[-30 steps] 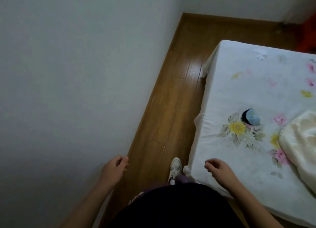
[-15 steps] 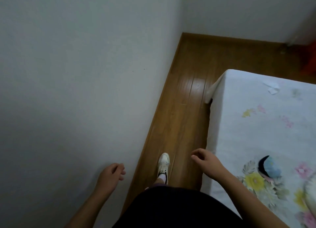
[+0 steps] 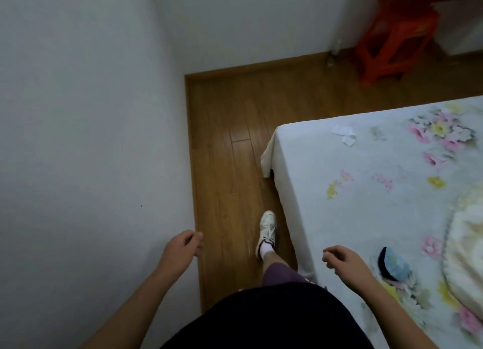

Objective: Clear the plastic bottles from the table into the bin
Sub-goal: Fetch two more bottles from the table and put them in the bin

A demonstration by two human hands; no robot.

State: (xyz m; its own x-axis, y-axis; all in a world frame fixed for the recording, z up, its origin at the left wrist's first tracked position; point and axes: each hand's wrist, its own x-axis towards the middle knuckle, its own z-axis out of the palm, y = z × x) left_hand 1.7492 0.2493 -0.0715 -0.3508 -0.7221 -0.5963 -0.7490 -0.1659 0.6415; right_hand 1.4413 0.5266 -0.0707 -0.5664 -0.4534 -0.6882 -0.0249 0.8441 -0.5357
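Observation:
No plastic bottle and no bin show in this view. My left hand [image 3: 183,249] hangs near the white wall at lower left, fingers loosely curled, holding nothing. My right hand [image 3: 342,261] hovers over the near edge of a surface covered with a white floral cloth [image 3: 326,218], fingers also loosely curled and empty. My foot in a white shoe [image 3: 268,225] steps on the wooden floor between wall and cloth edge.
A narrow strip of wooden floor [image 3: 227,139] runs between the wall and the cloth-covered surface. A red plastic stool [image 3: 392,37] stands at the far right. On the cloth lie a blue-and-black item [image 3: 394,266], white paper scraps [image 3: 345,134] and a cream bundle [image 3: 467,244].
The view has swung right and forward along the floor strip; the red stool has come into sight. My right hand has moved back over the cloth edge. Both hands stay empty.

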